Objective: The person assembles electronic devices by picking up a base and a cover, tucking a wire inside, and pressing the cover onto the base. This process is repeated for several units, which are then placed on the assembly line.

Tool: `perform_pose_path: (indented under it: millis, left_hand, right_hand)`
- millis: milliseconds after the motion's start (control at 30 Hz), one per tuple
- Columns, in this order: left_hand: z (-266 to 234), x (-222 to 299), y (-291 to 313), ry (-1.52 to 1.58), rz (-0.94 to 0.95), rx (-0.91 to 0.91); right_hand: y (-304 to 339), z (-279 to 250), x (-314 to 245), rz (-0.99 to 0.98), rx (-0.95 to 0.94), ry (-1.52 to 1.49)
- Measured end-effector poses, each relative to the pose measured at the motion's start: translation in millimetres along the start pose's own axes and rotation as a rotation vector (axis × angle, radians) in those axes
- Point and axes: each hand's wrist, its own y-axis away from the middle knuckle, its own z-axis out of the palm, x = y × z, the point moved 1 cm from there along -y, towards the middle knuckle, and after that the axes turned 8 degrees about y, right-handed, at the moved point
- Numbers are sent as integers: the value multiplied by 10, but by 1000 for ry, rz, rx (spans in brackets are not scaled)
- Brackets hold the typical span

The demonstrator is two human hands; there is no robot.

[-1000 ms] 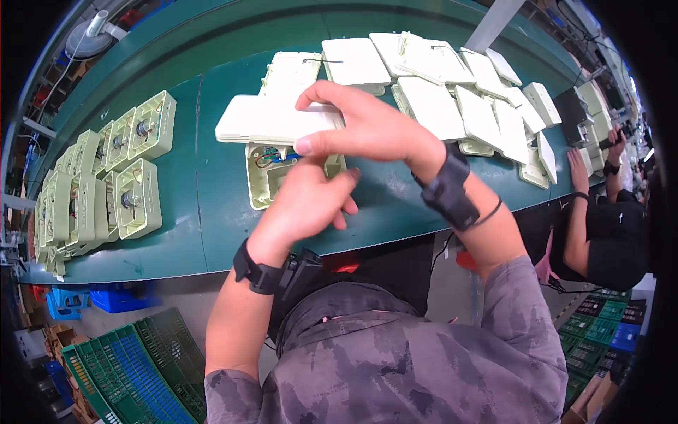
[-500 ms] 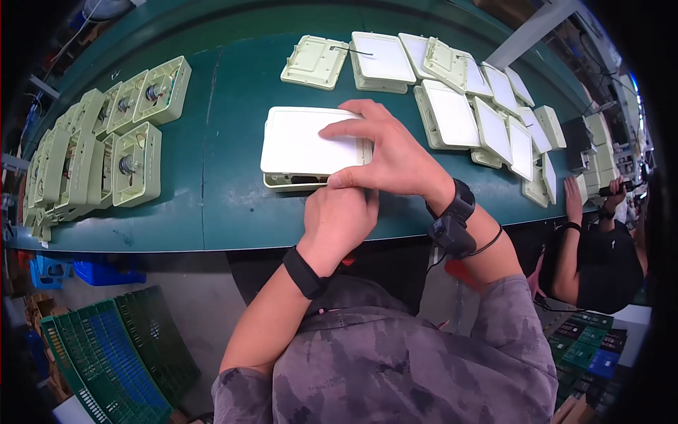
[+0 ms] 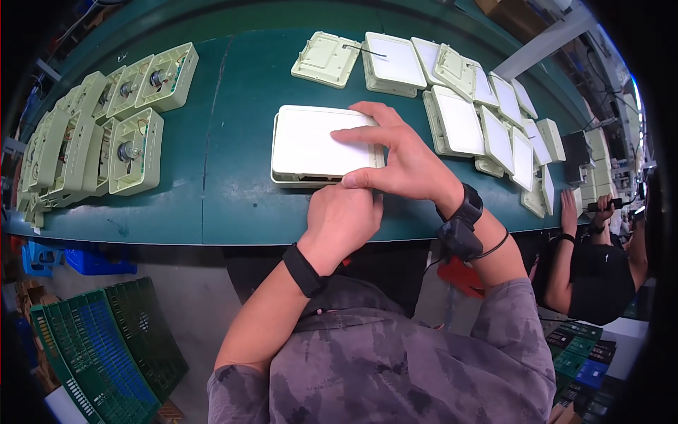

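Note:
In front of me on the green table is a pale box whose white, round-cornered cover sits slightly askew over its base. My right hand grips the cover's right end, its fingers spread over the top and its thumb at the front edge. A narrow dark gap shows along the front between cover and base. Pressed close to that front edge, my left hand is closed, knuckles up, just below my right thumb. Its fingertips are hidden, and whatever they hold cannot be seen.
Open pale housings with round metal parts and wiring crowd the left side. White-faced covers lie in overlapping rows at the right, by a grey post. Green crates stand below. A co-worker's arm rests at the far right edge.
The front gap between the white cover and the base has become narrower. Both hands keep nearly the same grip, while the whole view has shifted a little.

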Motion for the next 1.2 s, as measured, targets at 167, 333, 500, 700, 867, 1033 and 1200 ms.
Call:
perform_pose_path:
  millis: [167, 333, 500, 700, 867, 1033, 1200]
  left_hand:
    - [7, 1, -4, 14, -20, -12]
    - [2, 8, -9, 21, -32, -5]
    - [-5, 1, -20, 33, -32, -10]
    - [-204, 10, 0, 18, 42, -236]
    - [-394, 76, 23, -59, 18, -312]
    - [-343, 13, 153, -64, 45, -190]
    - [-352, -359, 626, -34, 317, 353]
  right_hand:
    - [-2, 10, -3, 40, 43, -115]
    - [-13, 17, 4, 2, 17, -25]
    - [-15, 2, 38, -23, -7, -25]
    - [-24, -17, -22, -4, -59, 13]
    - [-23, 56, -4, -15, -65, 11]
    - [40, 53, -100, -62, 26, 95]
    - [85, 267, -348, -83, 111, 185]
